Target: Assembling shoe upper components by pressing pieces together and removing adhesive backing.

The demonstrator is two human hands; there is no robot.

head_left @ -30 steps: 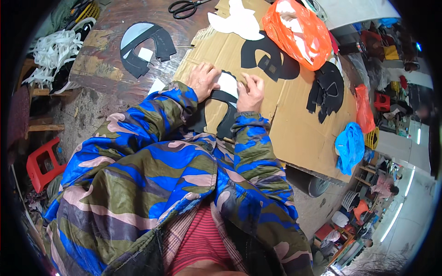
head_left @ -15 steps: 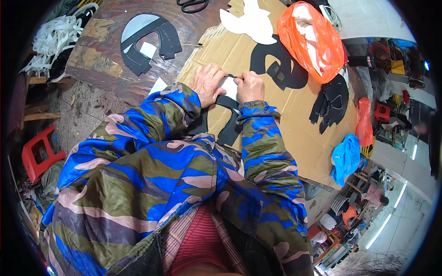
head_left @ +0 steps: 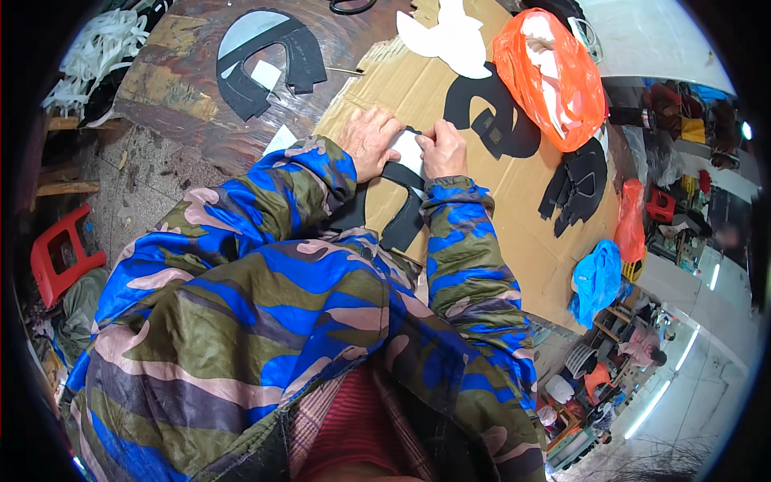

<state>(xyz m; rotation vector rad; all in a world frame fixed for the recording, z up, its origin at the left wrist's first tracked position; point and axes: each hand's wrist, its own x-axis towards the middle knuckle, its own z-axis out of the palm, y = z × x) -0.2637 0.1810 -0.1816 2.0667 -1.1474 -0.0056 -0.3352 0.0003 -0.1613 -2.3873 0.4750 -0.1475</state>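
On the cardboard in front of me lies a horseshoe-shaped black piece [head_left: 401,229] with a white patch, which looks like a shoe upper. My left hand [head_left: 371,143] is closed on its far left edge, the thumb pressed beside the white patch. Opposite it, my right hand [head_left: 443,150] pinches the far right edge between thumb and curled fingers. A bit of dark edge shows between the two hands. The palms and the left leg of the piece are partly hidden by hands and sleeve.
A similar black and grey piece [head_left: 301,52] lies on the wooden table to the left. White cutouts [head_left: 446,36], more black pieces [head_left: 506,120], an orange bag [head_left: 546,80], a stack of black parts [head_left: 578,189] and a blue bag [head_left: 597,283] lie rightward. A red stool [head_left: 60,253] stands at left.
The view has shifted a little, so the whole scene sits slightly differently. Both hands keep their hold on the black piece, with hardly any movement against it.
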